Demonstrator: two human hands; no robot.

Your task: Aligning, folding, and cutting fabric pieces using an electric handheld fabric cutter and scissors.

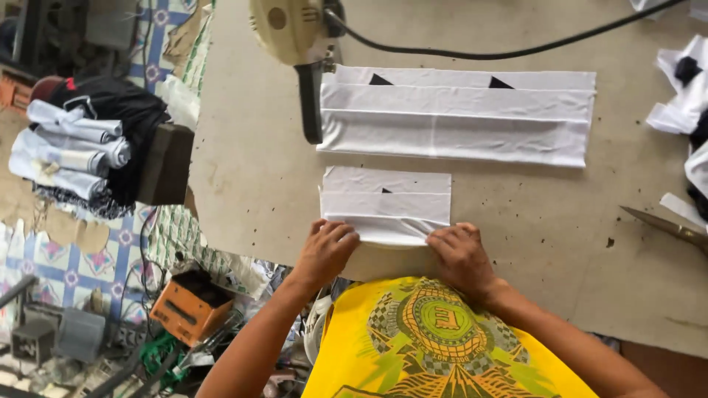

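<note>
L hand [327, 249] & R hand [461, 254] flat, fingers pressing near edge of small folded white fabric stack [386, 199]; larger stack [457, 114] beyond on table [251, 169].

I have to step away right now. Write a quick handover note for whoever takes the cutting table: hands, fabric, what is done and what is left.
Left hand: palm down, pressing the near left edge of the small folded white fabric stack.
Right hand: flat on the same stack's near right corner. Neither hand grips anything.
The small stack lies at the near table edge. A longer folded white stack lies beyond it, beside the electric cutting machine, which nobody holds. Scissors lie at the right edge.
Done: both stacks are folded and laid flat.
Left: the small stack's near edge is under the hands, not yet released.
</note>
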